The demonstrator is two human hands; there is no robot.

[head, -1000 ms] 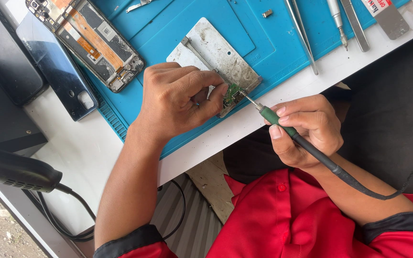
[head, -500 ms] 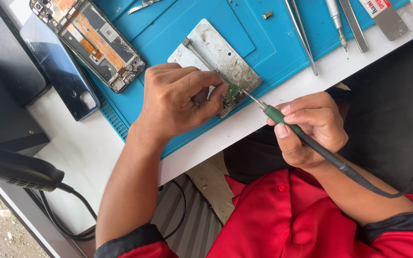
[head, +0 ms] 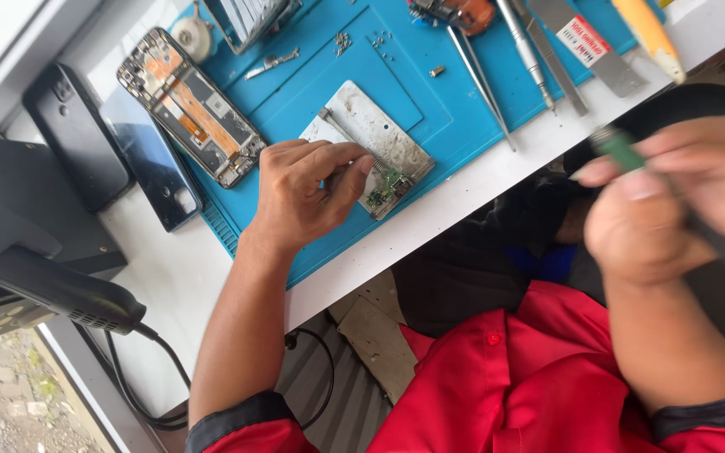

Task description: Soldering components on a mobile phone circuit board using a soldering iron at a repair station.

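Two hands, left hand (head: pixel 299 197) pinning circuit board (head: pixel 388 186), right hand (head: pixel 673 197) grasping blurred soldering iron (head: pixel 618 149), tip up-left.

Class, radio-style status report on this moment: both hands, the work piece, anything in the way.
Left hand pressing on metal plate beside small green circuit board. Right hand off the mat, gripping green-handled tool, blurred. Nothing blocking the board.

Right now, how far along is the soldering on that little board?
Done: the opened phone lies stripped on the blue mat. In hand: the left hand presses the small green board onto the metal holder plate; the right hand holds the green-handled iron off the bench. Left: loose screws show reassembly not started.
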